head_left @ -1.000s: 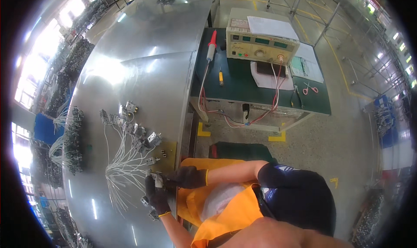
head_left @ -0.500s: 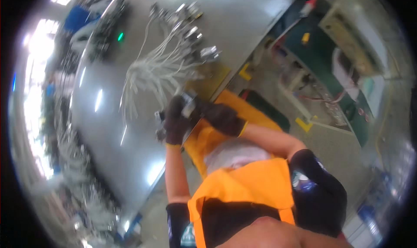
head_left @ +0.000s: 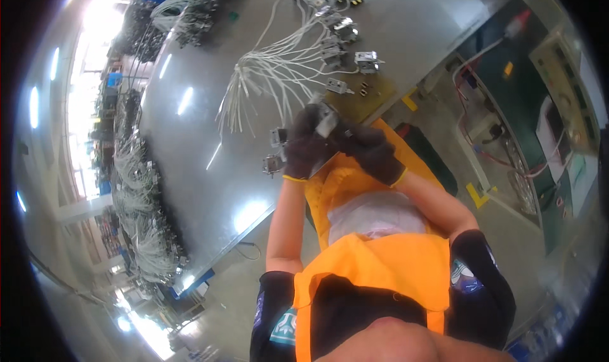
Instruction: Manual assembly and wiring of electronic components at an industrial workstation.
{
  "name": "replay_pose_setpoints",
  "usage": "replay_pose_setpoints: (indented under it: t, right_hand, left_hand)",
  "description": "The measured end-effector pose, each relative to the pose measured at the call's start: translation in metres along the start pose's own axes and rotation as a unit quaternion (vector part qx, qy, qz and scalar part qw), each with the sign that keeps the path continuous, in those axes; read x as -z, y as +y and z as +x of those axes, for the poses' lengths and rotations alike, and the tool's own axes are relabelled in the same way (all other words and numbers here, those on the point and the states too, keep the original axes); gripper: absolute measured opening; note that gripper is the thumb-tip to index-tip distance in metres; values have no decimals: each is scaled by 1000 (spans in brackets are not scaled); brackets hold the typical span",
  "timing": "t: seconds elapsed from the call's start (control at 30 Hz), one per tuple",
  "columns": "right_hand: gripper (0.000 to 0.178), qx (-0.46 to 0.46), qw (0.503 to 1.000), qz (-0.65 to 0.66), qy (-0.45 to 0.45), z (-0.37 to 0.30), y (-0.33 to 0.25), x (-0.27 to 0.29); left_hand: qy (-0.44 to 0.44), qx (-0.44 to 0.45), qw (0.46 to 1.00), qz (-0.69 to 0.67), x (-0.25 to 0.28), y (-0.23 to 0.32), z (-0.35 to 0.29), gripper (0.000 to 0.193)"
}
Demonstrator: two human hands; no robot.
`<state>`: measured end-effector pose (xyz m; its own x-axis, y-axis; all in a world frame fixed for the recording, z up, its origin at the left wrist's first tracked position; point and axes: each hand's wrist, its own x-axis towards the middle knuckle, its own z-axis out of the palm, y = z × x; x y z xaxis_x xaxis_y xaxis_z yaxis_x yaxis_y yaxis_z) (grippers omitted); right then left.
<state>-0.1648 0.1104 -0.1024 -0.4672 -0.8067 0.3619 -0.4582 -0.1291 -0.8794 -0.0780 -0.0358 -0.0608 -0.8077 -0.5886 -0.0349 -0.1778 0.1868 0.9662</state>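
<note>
Both my hands wear dark gloves with yellow cuffs and meet at the table's near edge. My left hand (head_left: 306,148) is closed around a small silver box-shaped metal part (head_left: 327,122). Pressed in from the right, my right hand (head_left: 371,153) has its fingers curled against that part; whatever they pinch is hidden. Just left of my left hand lie two similar metal parts (head_left: 273,164). Beyond the hands spreads a fan of white wires (head_left: 273,64), running to a cluster of silver metal parts (head_left: 333,51). Another boxy metal part (head_left: 367,62) rests near a yellowish mat (head_left: 379,99) with tiny pieces on it.
The shiny metal table (head_left: 190,140) slants across the view. Along its far left side hang bundled wires with metal parts (head_left: 143,203). To the right, a green bench (head_left: 507,96) holds a panelled box (head_left: 561,77) and red-white cables. An orange apron (head_left: 374,267) covers my front.
The whole view has shifted, so the table and hands sit farther right and higher. The picture is sharper. Both hands stay together at the metal part.
</note>
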Motion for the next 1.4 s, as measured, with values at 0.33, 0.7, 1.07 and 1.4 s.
replay_pose_setpoints:
  t: [0.33, 0.7, 1.07, 1.4]
  right_hand:
    - [13, 199, 928, -314, 26, 16, -16, 30]
    - [24, -294, 432, 851, -46, -3, 6, -27]
    - [25, -167, 805, 544, 166, 41, 13, 13]
    - [30, -278, 848, 424, 154, 10, 7, 32]
  left_hand:
    - [126, -67, 974, 177, -18, -8, 11, 46]
    - [38, 55, 990, 127, 15, -44, 7, 52]
    - [41, 9, 980, -193, -6, -17, 1, 48]
    - [39, -50, 998, 24, -12, -38, 18, 45]
